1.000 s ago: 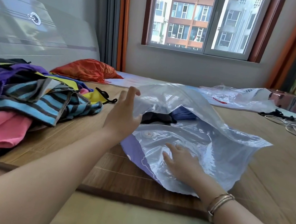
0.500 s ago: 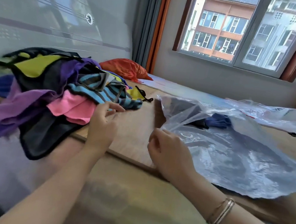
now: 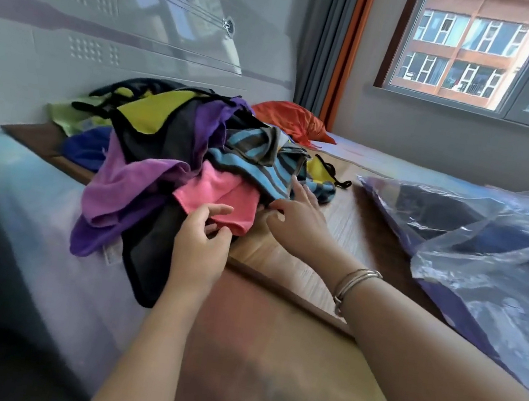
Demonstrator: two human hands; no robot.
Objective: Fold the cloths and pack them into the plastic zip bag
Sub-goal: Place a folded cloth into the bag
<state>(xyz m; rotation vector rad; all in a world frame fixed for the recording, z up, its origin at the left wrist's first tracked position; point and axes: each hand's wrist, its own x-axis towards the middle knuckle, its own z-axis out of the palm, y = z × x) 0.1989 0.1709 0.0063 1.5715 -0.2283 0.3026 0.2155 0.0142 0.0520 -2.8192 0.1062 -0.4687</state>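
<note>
Wall panel [image 3: 114, 3]: pale and glossy, at the 10 o'clock side of the view, behind the heap.
Cloth pile [image 3: 174, 151]: a loose, unfolded heap on the left part of the mat, at 11 o'clock from the hands; yellow, black, purple, blue-striped and pink pieces overlap.
Purple cloth [image 3: 125, 192]: hangs off the near edge of the mat at the pile's 7 o'clock side.
Pink cloth [image 3: 218, 196]: lies at the near side of the pile, partly under the striped cloth [image 3: 255, 164].
Left hand [image 3: 200, 249]: fingers curled at the near edge of the pink cloth, thumb and fingertips closing on its hem; whether the pinch is complete cannot be told.
Right hand [image 3: 298, 219]: fingers spread and released, tips touching the striped cloth at the pile's 4 o'clock edge; bracelets [image 3: 354, 280] on the wrist.
Mat [image 3: 339, 219]: wood-toned surface under pile and bag.
Orange cloth [image 3: 290, 117]: bunched apart from the pile, at 12 o'clock.
Plastic bag [image 3: 489, 257]: clear, crumpled, at 3 o'clock, well apart from both hands; dark folded cloths show inside.
Window [image 3: 487, 52]: at 1 o'clock.
</note>
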